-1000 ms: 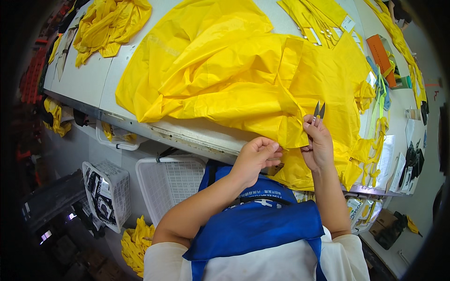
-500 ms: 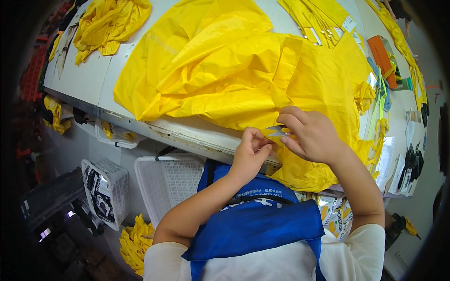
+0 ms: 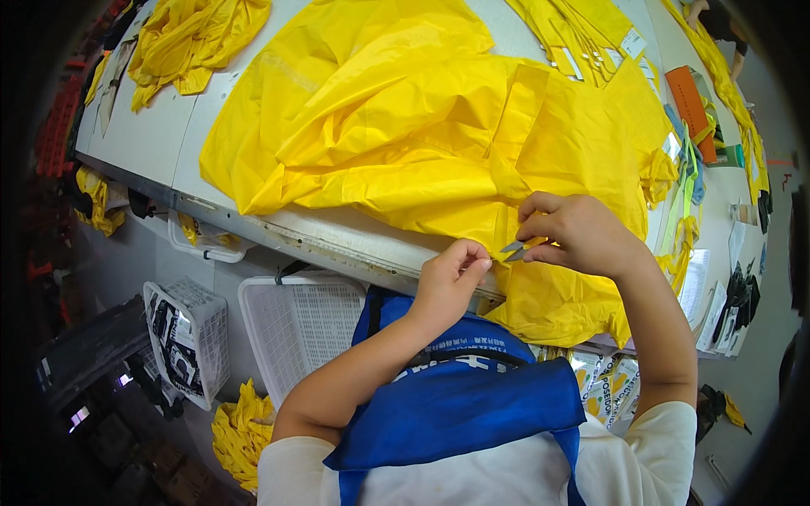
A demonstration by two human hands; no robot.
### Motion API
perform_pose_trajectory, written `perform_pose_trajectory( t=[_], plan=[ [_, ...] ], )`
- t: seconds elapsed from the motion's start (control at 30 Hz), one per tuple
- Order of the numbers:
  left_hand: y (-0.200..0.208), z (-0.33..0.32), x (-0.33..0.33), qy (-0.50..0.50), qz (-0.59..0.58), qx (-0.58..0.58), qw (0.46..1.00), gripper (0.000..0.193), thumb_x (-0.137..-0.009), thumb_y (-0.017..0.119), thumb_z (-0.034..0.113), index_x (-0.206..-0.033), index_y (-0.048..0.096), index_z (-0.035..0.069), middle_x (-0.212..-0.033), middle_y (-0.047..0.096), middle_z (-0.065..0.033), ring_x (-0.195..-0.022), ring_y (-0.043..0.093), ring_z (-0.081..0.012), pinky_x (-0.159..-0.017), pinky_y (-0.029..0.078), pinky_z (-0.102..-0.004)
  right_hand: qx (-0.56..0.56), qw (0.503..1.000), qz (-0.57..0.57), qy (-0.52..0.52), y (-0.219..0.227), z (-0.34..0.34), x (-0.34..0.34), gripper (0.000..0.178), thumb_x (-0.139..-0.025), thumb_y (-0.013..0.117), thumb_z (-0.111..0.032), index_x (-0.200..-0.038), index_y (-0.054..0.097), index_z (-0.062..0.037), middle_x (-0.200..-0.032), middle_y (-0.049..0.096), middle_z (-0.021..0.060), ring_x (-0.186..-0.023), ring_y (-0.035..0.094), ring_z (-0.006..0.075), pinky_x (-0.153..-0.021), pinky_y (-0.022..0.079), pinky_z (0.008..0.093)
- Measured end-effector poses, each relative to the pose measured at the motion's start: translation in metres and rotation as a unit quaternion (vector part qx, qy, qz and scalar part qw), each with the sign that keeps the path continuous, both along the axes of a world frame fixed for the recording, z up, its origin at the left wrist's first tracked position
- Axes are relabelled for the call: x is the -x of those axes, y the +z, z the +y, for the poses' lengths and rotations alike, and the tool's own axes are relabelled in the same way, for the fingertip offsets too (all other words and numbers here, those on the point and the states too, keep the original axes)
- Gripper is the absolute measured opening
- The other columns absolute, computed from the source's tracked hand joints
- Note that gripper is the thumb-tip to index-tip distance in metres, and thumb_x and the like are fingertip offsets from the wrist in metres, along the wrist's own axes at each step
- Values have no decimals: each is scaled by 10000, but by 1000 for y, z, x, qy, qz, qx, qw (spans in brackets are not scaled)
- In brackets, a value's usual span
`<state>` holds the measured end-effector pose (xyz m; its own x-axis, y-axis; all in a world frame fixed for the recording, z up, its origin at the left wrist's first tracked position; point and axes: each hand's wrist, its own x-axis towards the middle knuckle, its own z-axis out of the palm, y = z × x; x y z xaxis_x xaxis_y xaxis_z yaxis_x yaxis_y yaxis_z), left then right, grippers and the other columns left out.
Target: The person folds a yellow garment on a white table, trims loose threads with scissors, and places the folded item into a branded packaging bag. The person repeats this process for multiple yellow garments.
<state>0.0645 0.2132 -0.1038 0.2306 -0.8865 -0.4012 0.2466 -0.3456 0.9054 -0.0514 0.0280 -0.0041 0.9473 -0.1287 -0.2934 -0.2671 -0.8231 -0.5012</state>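
A large yellow garment of smooth, thin cloth lies crumpled over the table, and part of it hangs over the near edge. At that edge my left hand is closed in a pinch on the garment's border; whether a thread is also between the fingertips is too small to tell. My right hand is closed round small scissors, probably thread snips. Their grey blades point left toward my left fingertips, a short gap away. The handle is hidden in my right palm.
Another yellow bundle lies at the far left, and folded yellow pieces with tags at the far right. An orange box stands on the right. White baskets sit below the table's metal edge. Another person's arm shows top right.
The snips have come down and slightly right, and their blades now show more plainly. My left fingertips have shifted slightly down and right along the garment's edge.
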Motion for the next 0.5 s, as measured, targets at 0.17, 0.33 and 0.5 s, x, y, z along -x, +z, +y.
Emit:
perform_pose_trajectory(
  t=[0.17, 0.33, 0.5],
  plan=[
    [3, -1, -4, 4, 65, 0, 998, 55, -918, 526, 67, -948, 510, 24, -878, 572, -22, -770, 549, -79, -707, 473, -224, -21, 1000, -10, 9, -1, -3, 0, 181, -736, 698, -252, -860, 675, -123, -933, 616, 8, -741, 614, 243, -649, 482, 357],
    [9, -3, -8, 5, 91, -2, 996, 48, -918, 524, 69, -940, 511, 28, -877, 567, -23, -783, 539, -81, -717, 476, -235, -33, 999, -32, 3, -5, -3, 1, 159, -740, 692, -235, -840, 668, -113, -879, 619, 10, -733, 611, 246, -642, 479, 359],
    [12, -5, -11, -5, 73, -15, 997, 49, -915, 530, 70, -932, 519, 26, -862, 568, -20, -766, 539, -81, -719, 475, -235, -38, 997, -66, -11, -13, 0, 6, 148, -739, 692, -208, -827, 654, -96, -884, 624, 22, -733, 607, 250, -638, 481, 354]
  ],
)
